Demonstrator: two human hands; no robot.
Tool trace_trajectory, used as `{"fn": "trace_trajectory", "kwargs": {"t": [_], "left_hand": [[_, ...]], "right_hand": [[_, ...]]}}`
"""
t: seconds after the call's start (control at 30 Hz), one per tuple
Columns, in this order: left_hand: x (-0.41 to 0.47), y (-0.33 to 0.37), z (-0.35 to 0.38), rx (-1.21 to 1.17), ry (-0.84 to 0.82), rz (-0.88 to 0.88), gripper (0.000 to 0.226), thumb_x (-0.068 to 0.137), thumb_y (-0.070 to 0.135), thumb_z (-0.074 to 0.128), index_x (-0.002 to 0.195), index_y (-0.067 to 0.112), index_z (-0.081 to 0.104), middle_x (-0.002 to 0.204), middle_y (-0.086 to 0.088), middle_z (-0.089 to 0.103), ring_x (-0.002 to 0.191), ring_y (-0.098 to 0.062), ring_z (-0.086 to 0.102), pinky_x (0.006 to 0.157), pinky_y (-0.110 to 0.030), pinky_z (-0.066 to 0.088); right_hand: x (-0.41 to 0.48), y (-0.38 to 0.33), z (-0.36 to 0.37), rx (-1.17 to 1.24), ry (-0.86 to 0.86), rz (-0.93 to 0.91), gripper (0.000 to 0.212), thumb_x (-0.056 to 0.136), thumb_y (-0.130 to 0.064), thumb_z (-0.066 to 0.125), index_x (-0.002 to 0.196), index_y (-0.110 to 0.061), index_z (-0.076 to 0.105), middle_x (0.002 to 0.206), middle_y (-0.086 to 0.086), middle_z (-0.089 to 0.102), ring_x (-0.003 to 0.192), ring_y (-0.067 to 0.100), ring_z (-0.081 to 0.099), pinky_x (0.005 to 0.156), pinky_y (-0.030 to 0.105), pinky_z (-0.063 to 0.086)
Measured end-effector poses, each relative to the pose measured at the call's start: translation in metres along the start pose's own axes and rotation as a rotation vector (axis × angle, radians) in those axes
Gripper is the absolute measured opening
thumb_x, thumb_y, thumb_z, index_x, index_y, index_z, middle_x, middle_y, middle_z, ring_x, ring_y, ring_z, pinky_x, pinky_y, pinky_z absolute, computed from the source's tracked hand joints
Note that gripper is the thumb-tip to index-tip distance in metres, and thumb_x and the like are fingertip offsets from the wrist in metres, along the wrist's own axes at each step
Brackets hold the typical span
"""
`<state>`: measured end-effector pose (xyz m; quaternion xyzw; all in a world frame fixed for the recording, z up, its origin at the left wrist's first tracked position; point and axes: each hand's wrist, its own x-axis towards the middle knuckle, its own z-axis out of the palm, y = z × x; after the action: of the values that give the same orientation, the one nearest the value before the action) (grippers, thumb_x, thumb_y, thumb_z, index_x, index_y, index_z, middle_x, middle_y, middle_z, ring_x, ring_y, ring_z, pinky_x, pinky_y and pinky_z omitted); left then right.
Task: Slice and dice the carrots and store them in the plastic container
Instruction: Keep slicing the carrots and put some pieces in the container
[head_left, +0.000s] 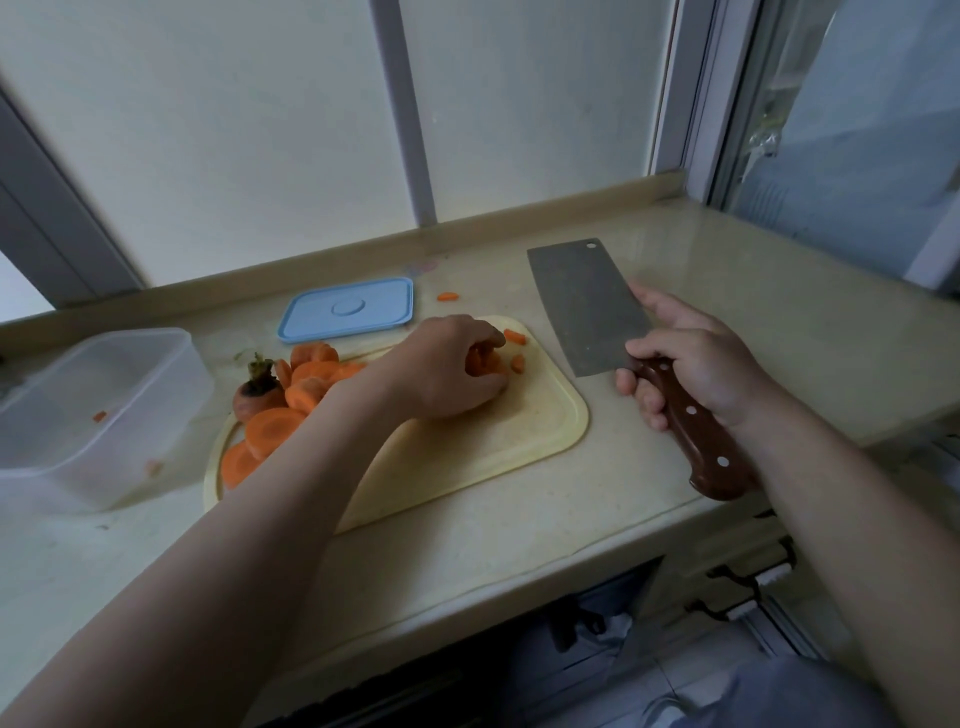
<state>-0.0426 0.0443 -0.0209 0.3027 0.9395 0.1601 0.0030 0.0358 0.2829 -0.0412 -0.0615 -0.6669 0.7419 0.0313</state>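
Carrot pieces (484, 364) seemingly in left hand (441, 376), cleaver (587, 306) apart

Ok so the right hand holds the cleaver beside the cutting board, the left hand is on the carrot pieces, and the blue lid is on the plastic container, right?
Not quite. In the head view the blue lid lies flat on the counter behind the cutting board, and the plastic container stands open at the left. The rest is right.
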Motion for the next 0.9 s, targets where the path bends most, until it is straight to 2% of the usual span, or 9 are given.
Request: {"fn": "trace_trajectory", "kwargs": {"t": [0.27,0.4,0.57,0.67,0.73,0.9], "left_hand": [[0.001,0.006,-0.002,0.018,-0.016,0.017,0.038,0.09,0.026,0.066,0.129,0.024,0.063,0.114,0.004,0.065,0.101,-0.014,0.059,0.091,-0.027,0.048],[0.006,0.013,-0.001,-0.001,-0.057,-0.044,0.045,0.092,0.03,0.065,0.136,0.024,0.055,0.12,0.004,0.063,0.104,-0.014,0.059,0.093,-0.028,0.049],[0.017,0.017,-0.004,-0.042,-0.025,-0.097,0.067,0.087,0.047,0.068,0.145,0.025,0.044,0.138,0.002,0.05,0.123,-0.02,0.051,0.1,-0.032,0.043],[0.026,0.023,0.0,-0.002,-0.041,-0.101,0.064,0.092,0.046,0.062,0.149,0.03,0.04,0.148,-0.002,0.047,0.135,-0.023,0.044,0.109,-0.036,0.036],[0.032,0.027,0.004,0.03,-0.077,-0.106,0.051,0.096,0.04,0.057,0.145,0.029,0.048,0.145,-0.002,0.052,0.131,-0.024,0.048,0.106,-0.035,0.038],[0.035,0.025,0.008,0.081,-0.056,-0.028,0.026,0.095,0.021,0.055,0.117,0.021,0.069,0.114,-0.001,0.064,0.105,-0.021,0.058,0.093,-0.032,0.049]], "right_hand": [[0.001,0.001,-0.002,0.015,-0.008,-0.002,0.067,0.101,0.003,0.042,0.159,-0.03,0.038,0.059,0.017,0.058,0.038,0.019,0.046,0.036,0.026,0.039],[0.003,0.002,-0.002,0.018,-0.013,-0.002,0.067,0.101,0.003,0.043,0.158,-0.031,0.039,0.059,0.017,0.058,0.039,0.019,0.047,0.037,0.026,0.04],[0.003,0.003,-0.003,0.02,-0.004,-0.004,0.068,0.1,0.003,0.044,0.159,-0.031,0.038,0.061,0.017,0.06,0.04,0.019,0.048,0.037,0.027,0.041],[0.003,0.004,-0.004,0.026,0.002,-0.013,0.068,0.1,0.004,0.044,0.159,-0.031,0.038,0.061,0.018,0.06,0.04,0.02,0.048,0.038,0.027,0.041],[0.003,0.004,-0.004,0.037,0.006,-0.011,0.068,0.1,0.004,0.044,0.159,-0.031,0.039,0.06,0.018,0.06,0.04,0.02,0.048,0.038,0.027,0.041],[0.005,0.004,-0.004,0.054,0.011,-0.008,0.067,0.1,0.004,0.043,0.158,-0.03,0.039,0.06,0.018,0.059,0.039,0.02,0.047,0.037,0.026,0.04]]}}
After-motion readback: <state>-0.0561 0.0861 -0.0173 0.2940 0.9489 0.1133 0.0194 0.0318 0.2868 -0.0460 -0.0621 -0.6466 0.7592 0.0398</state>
